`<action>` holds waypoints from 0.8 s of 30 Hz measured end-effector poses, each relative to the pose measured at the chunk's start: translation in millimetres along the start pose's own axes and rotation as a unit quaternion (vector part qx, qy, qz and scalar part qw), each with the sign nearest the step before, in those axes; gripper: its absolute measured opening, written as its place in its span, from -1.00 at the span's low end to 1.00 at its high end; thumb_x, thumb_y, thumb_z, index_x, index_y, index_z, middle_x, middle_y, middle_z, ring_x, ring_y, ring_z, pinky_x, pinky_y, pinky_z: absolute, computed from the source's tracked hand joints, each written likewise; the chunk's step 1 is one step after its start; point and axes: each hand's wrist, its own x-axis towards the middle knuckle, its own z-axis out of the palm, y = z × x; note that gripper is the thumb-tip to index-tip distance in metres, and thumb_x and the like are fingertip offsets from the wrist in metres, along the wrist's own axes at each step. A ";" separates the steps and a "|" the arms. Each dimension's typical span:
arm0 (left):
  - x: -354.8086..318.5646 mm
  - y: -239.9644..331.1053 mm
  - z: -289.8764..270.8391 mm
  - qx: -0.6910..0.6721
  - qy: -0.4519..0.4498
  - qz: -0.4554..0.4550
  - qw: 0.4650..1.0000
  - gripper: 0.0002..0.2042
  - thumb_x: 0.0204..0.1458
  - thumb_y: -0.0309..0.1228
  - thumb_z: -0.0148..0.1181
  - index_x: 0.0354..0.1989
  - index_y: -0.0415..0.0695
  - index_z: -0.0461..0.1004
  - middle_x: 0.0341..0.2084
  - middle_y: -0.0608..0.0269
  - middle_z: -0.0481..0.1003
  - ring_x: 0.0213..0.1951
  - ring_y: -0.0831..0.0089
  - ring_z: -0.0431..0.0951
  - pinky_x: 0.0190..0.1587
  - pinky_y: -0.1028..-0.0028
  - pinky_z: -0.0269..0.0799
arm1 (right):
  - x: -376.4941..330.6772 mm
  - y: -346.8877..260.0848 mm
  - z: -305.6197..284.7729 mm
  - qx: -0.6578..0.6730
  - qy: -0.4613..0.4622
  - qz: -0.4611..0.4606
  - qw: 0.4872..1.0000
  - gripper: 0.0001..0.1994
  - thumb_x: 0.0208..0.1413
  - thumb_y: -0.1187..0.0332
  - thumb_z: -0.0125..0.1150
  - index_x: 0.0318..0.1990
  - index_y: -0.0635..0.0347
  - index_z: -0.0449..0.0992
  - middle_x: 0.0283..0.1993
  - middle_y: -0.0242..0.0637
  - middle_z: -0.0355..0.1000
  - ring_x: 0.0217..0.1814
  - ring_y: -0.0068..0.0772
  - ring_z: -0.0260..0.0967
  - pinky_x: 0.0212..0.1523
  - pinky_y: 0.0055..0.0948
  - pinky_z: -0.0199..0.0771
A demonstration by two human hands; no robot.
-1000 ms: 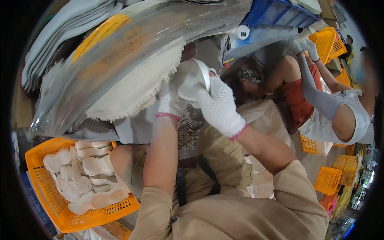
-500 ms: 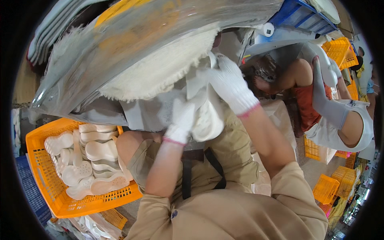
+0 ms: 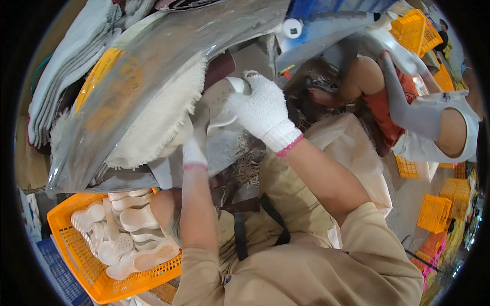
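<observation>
White shoe sole [image 3: 223, 102] is sitting pressed up against the pale fringed buffing wheel [image 3: 153, 127], under a clear plastic guard [image 3: 153, 66], as a worker in a tan shirt is leaning over the machine. The right hand [image 3: 263, 109], in a white knit glove, is gripping the sole from its right edge, fingers closed over it, apparently to steady it against the wheel. The left hand [image 3: 195, 148], also gloved, is reaching up from below toward the sole's lower end; whether its grip is closed on the sole cannot be told, since the fingers are hidden behind it. An orange basket [image 3: 76, 255] of more white soles is waiting at the worker's left knee, within easy reach. A second person in grey sleeves [image 3: 413, 109] is working at upper right, near further orange crates [image 3: 434, 211]. Compared with half a second earlier, the sole is sitting higher and further right along the wheel, and the left hand is now lower.
</observation>
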 end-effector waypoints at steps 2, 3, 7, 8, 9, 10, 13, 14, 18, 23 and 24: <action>-22.8 -15.4 -31.0 0.380 -0.014 -0.030 0.925 -0.55 0.39 -0.18 0.20 0.30 -0.24 0.47 0.10 -0.07 0.61 0.09 0.15 0.63 0.18 0.21 0.48 | 13.4 5.6 4.4 -0.015 0.014 -0.047 0.999 -0.54 0.04 0.10 0.27 -0.04 0.29 0.66 -0.07 0.25 0.62 0.10 0.30 0.58 0.18 0.01 0.57; -41.0 -18.7 -41.6 0.425 -0.030 -0.002 0.905 -0.54 0.37 -0.20 0.22 0.28 -0.28 0.47 0.07 -0.13 0.62 0.08 0.13 0.63 0.18 0.23 0.47 | 21.9 7.0 6.7 -0.009 -0.034 -0.002 0.999 -0.54 0.06 0.06 0.29 -0.06 0.28 0.70 -0.06 0.23 0.63 0.10 0.28 0.58 0.19 0.01 0.57; -101.1 -6.9 -16.0 0.044 -0.032 0.132 0.990 -0.56 0.28 -0.22 0.34 0.12 -0.38 0.56 -0.16 -0.08 0.71 -0.08 0.20 0.71 0.03 0.26 0.58 | 30.4 -2.3 14.2 -0.024 -0.086 0.011 0.996 -0.50 0.12 0.00 0.31 0.00 0.27 0.68 -0.03 0.21 0.64 0.14 0.25 0.58 0.21 -0.03 0.57; -102.5 0.5 0.6 -0.023 -0.044 -0.037 0.998 -0.58 0.27 -0.29 0.37 0.16 -0.35 0.58 -0.12 0.04 0.72 -0.08 0.35 0.71 -0.01 0.33 0.60 | 25.7 -7.6 14.3 -0.031 -0.090 0.040 0.995 -0.48 0.12 0.00 0.32 0.04 0.28 0.66 -0.01 0.21 0.64 0.13 0.26 0.59 0.21 -0.04 0.57; -101.1 7.1 16.3 -0.151 -0.073 -0.093 0.981 -0.62 0.26 -0.37 0.40 0.18 -0.30 0.60 -0.07 0.16 0.71 -0.06 0.44 0.69 -0.02 0.40 0.61 | 16.3 -14.2 10.8 -0.020 -0.082 0.039 0.996 -0.46 0.12 0.01 0.33 0.08 0.28 0.64 0.01 0.21 0.63 0.13 0.26 0.59 0.20 -0.04 0.58; -95.8 13.0 35.9 -0.249 -0.046 -0.083 0.964 -0.63 0.27 -0.42 0.41 0.19 -0.29 0.59 -0.03 0.20 0.69 -0.04 0.41 0.68 0.01 0.42 0.61 | 5.7 -19.7 6.5 0.008 -0.062 0.016 0.998 -0.44 0.13 0.01 0.34 0.12 0.28 0.62 0.03 0.21 0.63 0.12 0.26 0.60 0.20 -0.05 0.58; -59.5 28.8 58.3 -0.332 -0.042 -0.033 0.942 -0.60 0.27 -0.41 0.37 0.22 -0.32 0.52 0.06 0.21 0.63 0.06 0.39 0.62 0.10 0.43 0.55 | -44.2 -24.6 -21.8 -0.110 -0.098 -0.169 0.974 -0.44 0.10 0.11 0.37 0.20 0.26 0.59 0.18 0.01 0.61 0.34 0.18 0.47 0.37 -0.05 0.44; -54.9 29.5 58.5 -0.361 -0.024 -0.051 0.931 -0.59 0.26 -0.39 0.39 0.21 -0.34 0.52 0.05 0.19 0.64 0.04 0.38 0.63 0.08 0.42 0.56 | -51.1 -19.7 -30.6 -0.197 -0.102 -0.261 0.940 -0.48 0.10 0.16 0.36 0.19 0.22 0.60 0.19 -0.06 0.60 0.40 0.13 0.42 0.42 -0.07 0.39; -66.3 23.3 32.7 -0.366 -0.169 -0.018 0.915 -0.53 0.25 -0.30 0.41 0.22 -0.35 0.52 0.03 0.12 0.65 -0.02 0.31 0.66 0.06 0.36 0.60 | -70.2 10.7 -54.1 -0.389 -0.094 -0.442 0.803 -0.67 0.16 0.34 0.25 0.08 0.03 0.69 0.11 -0.23 0.62 0.37 -0.14 0.46 0.38 -0.17 0.42; -103.2 2.9 -3.3 -0.671 -0.190 -0.211 0.685 -0.25 0.38 0.30 -0.11 0.38 -0.15 0.40 0.15 -0.16 0.57 0.11 -0.17 0.61 0.17 -0.12 0.57 | -112.4 4.4 -6.6 -0.161 -0.150 -0.425 0.878 -0.69 0.17 0.38 0.29 0.08 0.16 0.66 0.04 -0.16 0.66 0.05 -0.07 0.64 0.04 -0.16 0.65; -102.8 -1.5 -10.2 -0.648 -0.192 -0.171 0.717 -0.25 0.35 0.30 -0.06 0.35 -0.17 0.41 0.09 -0.11 0.60 -0.01 -0.11 0.66 0.09 -0.06 0.63 | -118.0 -3.2 9.3 -0.082 -0.122 -0.468 0.871 -0.67 0.17 0.38 0.30 0.10 0.17 0.64 0.01 -0.17 0.67 0.02 -0.06 0.64 0.01 -0.15 0.65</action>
